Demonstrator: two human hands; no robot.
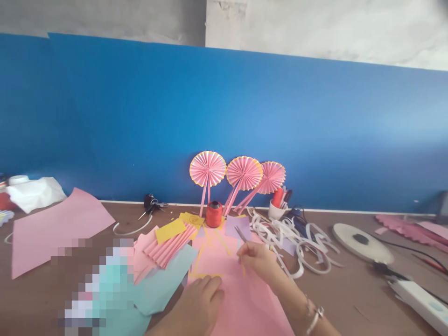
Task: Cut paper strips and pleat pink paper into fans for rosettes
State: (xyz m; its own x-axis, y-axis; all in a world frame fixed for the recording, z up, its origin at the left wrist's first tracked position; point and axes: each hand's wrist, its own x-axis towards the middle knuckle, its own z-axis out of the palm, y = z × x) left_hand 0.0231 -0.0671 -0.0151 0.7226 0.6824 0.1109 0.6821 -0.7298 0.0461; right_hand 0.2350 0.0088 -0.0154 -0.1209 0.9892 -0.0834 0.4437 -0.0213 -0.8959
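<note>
A large pink paper sheet (241,303) lies in front of me, with narrow yellow paper strips (210,275) on it. My left hand (203,296) rests on the sheet's left part, fingers lying slightly bent and holding nothing. Over its right side my right hand (257,259) is closed in a pinch, and a yellow paper strip (244,269) hangs from its fingertips. Pointed grey blades, like scissors (241,233), show just beyond these fingers; whether the hand holds them is hidden. A red thread spool (213,215) stands at the sheet's far end.
Three pleated pink paper fans (207,169) lean against the blue panel (224,107). White strips (294,238) lie tangled on the right, near a cup of pens (277,211) and a white round device (362,242). Folded pink paper (171,247) and pale blue sheets (164,280) lie left.
</note>
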